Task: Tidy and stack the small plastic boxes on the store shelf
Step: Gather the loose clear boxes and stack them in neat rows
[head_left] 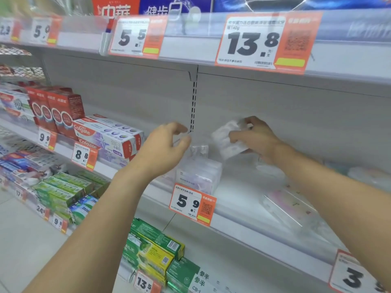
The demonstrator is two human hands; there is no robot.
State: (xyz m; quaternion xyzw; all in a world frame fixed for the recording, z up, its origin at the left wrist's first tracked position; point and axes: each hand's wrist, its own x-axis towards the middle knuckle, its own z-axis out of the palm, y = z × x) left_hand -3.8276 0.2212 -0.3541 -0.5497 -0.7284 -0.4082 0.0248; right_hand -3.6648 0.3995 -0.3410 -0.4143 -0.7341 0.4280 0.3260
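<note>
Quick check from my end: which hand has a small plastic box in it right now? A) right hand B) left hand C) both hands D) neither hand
A: the right hand grips a small clear plastic box lifted above the shelf, while the left hand hovers with curved fingers, holding nothing, over the stack of boxes.

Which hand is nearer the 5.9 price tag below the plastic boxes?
Left. The left hand hovers above and slightly left of the 5.9 price tag; the right hand is higher, further right.

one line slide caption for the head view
Right hand holds a clear plastic box above the shelf stack; left hand open.
</note>
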